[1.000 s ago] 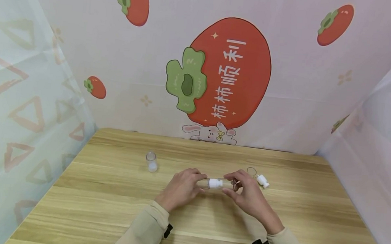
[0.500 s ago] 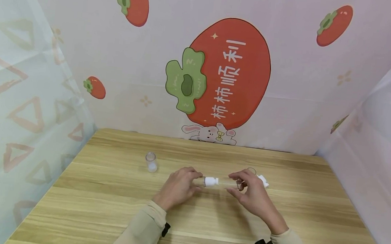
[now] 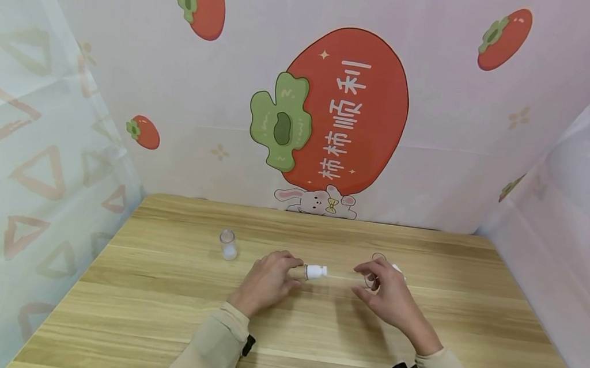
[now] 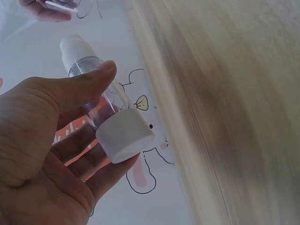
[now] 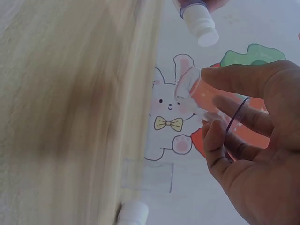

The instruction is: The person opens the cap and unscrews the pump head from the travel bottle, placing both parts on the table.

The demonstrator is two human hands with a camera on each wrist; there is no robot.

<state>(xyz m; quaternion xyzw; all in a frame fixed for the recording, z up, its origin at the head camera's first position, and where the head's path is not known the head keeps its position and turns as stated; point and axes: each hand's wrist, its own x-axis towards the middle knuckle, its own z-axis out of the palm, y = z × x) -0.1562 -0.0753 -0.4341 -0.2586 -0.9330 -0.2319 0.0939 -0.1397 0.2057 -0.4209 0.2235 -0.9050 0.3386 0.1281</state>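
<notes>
My left hand (image 3: pixel 269 280) holds a clear pump bottle (image 4: pixel 108 96) on its side, thumb on one side and fingers on the other. The bottle has a white base (image 4: pixel 124 136) and a white pump top (image 3: pixel 316 272) that points right, toward my right hand (image 3: pixel 390 292). Between thumb and fingertips, my right hand grips a clear, tube-like cap (image 5: pixel 189 84), its dark rim on the palm side. A gap separates cap and pump top. Partly behind the right hand, a white pump top piece (image 5: pixel 132 213) and another clear cap (image 5: pixel 149 176) lie on the table.
A small clear container (image 3: pixel 228 244) with a white bottom stands upright at the back left of the wooden table (image 3: pixel 175 313). Printed cloth walls (image 3: pixel 432 160) rise behind the table and at both sides.
The clear cap has come off the bottle's pump top. My right hand has moved right with the cap, hiding more of the white piece behind it; my left hand has shifted slightly left.
</notes>
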